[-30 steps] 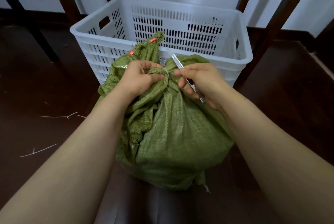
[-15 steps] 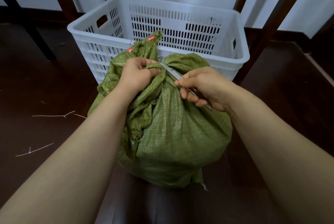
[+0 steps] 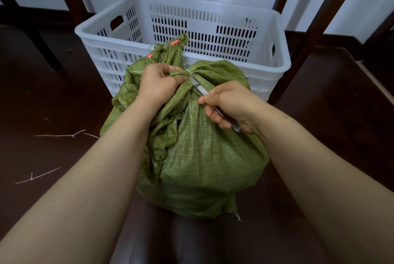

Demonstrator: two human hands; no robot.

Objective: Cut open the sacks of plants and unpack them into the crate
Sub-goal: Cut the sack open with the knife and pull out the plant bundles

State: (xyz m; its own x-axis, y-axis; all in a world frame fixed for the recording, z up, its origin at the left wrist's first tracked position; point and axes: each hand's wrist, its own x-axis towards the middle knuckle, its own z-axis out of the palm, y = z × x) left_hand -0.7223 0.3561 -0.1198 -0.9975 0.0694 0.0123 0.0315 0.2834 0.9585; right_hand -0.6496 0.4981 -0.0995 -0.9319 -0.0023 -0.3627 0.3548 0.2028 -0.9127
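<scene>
A full green woven sack stands on the dark floor in front of me, its neck bunched and bound with a pale tie. My left hand grips the bunched neck just left of the tie. My right hand holds a slim metal utility knife, whose blade points up-left and touches the neck under the tie. Directly behind the sack is a white slotted plastic crate; nothing shows in the part of its inside that I can see.
Dark wooden legs rise beside and behind the crate, against a white wall. Thin pale string scraps lie on the dark floor at the left. A dark rounded surface fills the bottom centre under the sack.
My right hand has lowered and brought the knife blade from above the knot down to the tied neck. My left hand keeps its grip on the neck.
</scene>
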